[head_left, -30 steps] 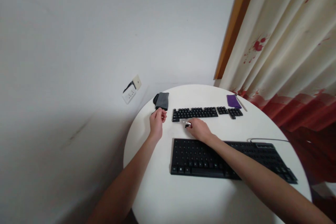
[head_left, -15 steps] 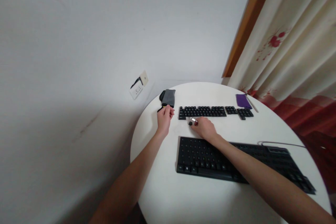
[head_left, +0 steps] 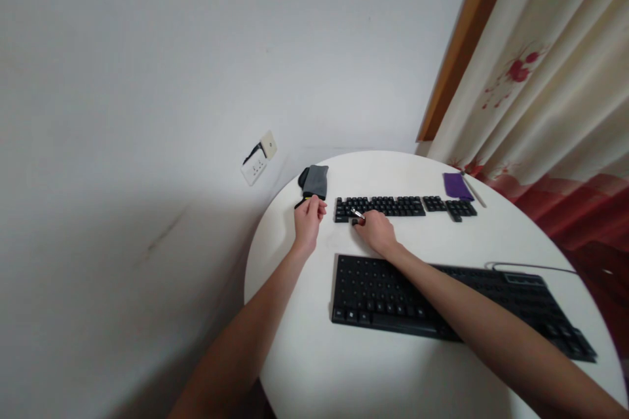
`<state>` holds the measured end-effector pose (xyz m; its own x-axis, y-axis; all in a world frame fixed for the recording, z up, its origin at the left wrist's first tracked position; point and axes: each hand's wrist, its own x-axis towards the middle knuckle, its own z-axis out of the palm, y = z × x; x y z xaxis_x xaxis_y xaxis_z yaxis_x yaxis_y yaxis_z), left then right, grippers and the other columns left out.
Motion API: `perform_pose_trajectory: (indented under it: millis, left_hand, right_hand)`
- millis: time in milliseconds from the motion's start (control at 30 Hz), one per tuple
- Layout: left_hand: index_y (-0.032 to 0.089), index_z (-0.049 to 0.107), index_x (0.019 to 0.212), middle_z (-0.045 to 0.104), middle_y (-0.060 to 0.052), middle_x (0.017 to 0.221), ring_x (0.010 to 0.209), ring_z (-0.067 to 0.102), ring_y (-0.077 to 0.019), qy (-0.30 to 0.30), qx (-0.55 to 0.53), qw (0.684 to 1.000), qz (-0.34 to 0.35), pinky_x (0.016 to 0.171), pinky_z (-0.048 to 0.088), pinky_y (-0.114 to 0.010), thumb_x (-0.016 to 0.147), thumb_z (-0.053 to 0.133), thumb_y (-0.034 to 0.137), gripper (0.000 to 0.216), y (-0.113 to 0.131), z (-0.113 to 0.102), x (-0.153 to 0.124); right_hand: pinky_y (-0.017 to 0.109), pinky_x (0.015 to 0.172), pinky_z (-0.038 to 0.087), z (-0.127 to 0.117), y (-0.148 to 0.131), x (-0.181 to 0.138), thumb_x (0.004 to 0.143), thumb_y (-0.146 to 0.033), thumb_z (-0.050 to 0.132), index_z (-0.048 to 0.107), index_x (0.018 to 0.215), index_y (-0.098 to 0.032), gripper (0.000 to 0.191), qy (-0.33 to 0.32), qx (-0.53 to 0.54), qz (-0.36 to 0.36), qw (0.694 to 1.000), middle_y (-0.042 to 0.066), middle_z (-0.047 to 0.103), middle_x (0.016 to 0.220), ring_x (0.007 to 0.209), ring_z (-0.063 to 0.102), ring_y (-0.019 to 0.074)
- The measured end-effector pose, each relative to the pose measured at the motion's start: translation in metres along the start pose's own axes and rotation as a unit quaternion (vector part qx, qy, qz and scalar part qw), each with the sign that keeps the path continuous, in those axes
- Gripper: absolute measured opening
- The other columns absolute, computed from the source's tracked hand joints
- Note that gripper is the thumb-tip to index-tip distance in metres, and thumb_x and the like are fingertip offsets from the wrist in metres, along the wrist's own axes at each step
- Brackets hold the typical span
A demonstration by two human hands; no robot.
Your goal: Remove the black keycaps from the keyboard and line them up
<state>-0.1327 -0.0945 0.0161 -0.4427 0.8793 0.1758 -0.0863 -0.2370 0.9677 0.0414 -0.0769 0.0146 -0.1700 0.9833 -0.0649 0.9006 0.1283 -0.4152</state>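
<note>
My left hand [head_left: 308, 219] is closed at the near edge of a folded grey cloth [head_left: 315, 181]. Its fingertips are pinched; what they hold, if anything, cannot be made out. A dark thing with a bit of yellow lies beside those fingers. My right hand [head_left: 377, 230] is closed around a small silver metal tool [head_left: 358, 213], whose exact kind is unclear. A black keycap [head_left: 354, 222] is at its fingertips, just below rows of loose black keycaps [head_left: 393, 207]. Under my right forearm lies a black keyboard [head_left: 363, 285], with most of its upper keycaps off.
Everything stands on a round white table [head_left: 295, 353] against a wall. A purple cloth [head_left: 457, 186] and a thin pale stick [head_left: 475, 191] lie at the far right. The keyboard cable [head_left: 531, 267] runs to the right. Wall sockets [head_left: 254, 167] and a curtain [head_left: 550, 78] are behind.
My right hand has moved slightly up and left, bringing the metal tool and the keycap closer to the keycap rows. My left hand stays in place.
</note>
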Motion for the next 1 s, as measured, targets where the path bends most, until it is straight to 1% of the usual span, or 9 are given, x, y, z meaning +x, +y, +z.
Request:
perform_pose_trajectory:
  millis: [200, 467, 767, 833, 900, 933, 1000]
  left_hand:
    - [0.014, 0.061, 0.064, 0.050, 0.002, 0.056, 0.050, 0.042, -0.0076, -0.004, -0.002, 1.000, -0.006, 0.046, 0.029, -0.020, 0.083, 0.059, 0.048, 0.039, 0.000, 0.000, 0.000]
    - [0.014, 0.061, 0.065, 0.051, 0.001, 0.057, 0.051, 0.043, -0.0083, -0.004, 0.003, 1.000, -0.008, 0.046, 0.029, -0.020, 0.084, 0.059, 0.048, 0.039, -0.001, 0.001, 0.000]
    - [0.015, 0.062, 0.064, 0.051, 0.001, 0.056, 0.050, 0.043, -0.0080, -0.009, 0.001, 1.000, -0.009, 0.046, 0.029, -0.021, 0.083, 0.060, 0.048, 0.039, 0.000, 0.001, -0.001]
    - [0.014, 0.062, 0.064, 0.050, 0.001, 0.056, 0.049, 0.043, -0.0079, -0.005, 0.002, 1.000, -0.011, 0.045, 0.029, -0.020, 0.082, 0.060, 0.049, 0.039, 0.001, 0.001, -0.001]
    - [0.014, 0.062, 0.064, 0.050, 0.001, 0.056, 0.049, 0.042, -0.0077, -0.004, 0.001, 1.000, -0.013, 0.045, 0.028, -0.020, 0.082, 0.061, 0.049, 0.039, 0.001, 0.001, -0.001]
    - [0.014, 0.062, 0.064, 0.050, 0.001, 0.056, 0.049, 0.042, -0.0077, -0.004, 0.000, 1.000, -0.013, 0.045, 0.028, -0.020, 0.082, 0.061, 0.049, 0.039, 0.002, 0.001, -0.001]
    - [0.014, 0.061, 0.064, 0.050, 0.001, 0.056, 0.049, 0.041, -0.0076, -0.005, -0.002, 1.000, -0.013, 0.045, 0.027, -0.021, 0.082, 0.060, 0.049, 0.040, 0.002, 0.001, -0.001]
  right_hand:
    - [0.029, 0.073, 0.048, 0.003, -0.003, 0.003, 0.086, -0.028, 0.057, 0.074, 0.090, -0.018, 0.020, 0.003, 0.004, -0.001, 1.000, 0.014, 0.074, 0.095, 0.090, 0.069, 0.0254]
    - [0.030, 0.075, 0.048, 0.004, -0.005, 0.005, 0.086, -0.026, 0.058, 0.073, 0.089, -0.017, 0.018, 0.007, 0.007, -0.005, 1.000, 0.014, 0.074, 0.096, 0.091, 0.069, 0.0260]
    - [0.028, 0.071, 0.047, 0.005, -0.005, 0.005, 0.084, -0.024, 0.060, 0.073, 0.086, -0.017, 0.015, 0.019, 0.027, -0.002, 0.999, 0.014, 0.074, 0.092, 0.088, 0.069, 0.0259]
    - [0.028, 0.069, 0.046, 0.001, -0.005, 0.003, 0.083, -0.025, 0.061, 0.073, 0.085, -0.017, 0.015, 0.024, 0.041, -0.004, 0.999, 0.013, 0.074, 0.091, 0.087, 0.069, 0.0256]
    - [0.027, 0.069, 0.045, -0.007, -0.004, 0.000, 0.083, -0.030, 0.062, 0.073, 0.086, -0.017, 0.018, 0.032, 0.059, -0.007, 0.998, 0.012, 0.074, 0.090, 0.086, 0.068, 0.0250]
    - [0.027, 0.069, 0.045, -0.012, -0.003, -0.002, 0.085, -0.034, 0.060, 0.073, 0.086, -0.016, 0.021, 0.040, 0.070, -0.011, 0.997, 0.012, 0.074, 0.089, 0.086, 0.068, 0.0245]
    - [0.027, 0.071, 0.045, -0.026, 0.002, -0.008, 0.092, -0.038, 0.050, 0.071, 0.086, -0.015, 0.032, 0.056, 0.097, -0.025, 0.993, 0.011, 0.073, 0.087, 0.084, 0.067, 0.0222]
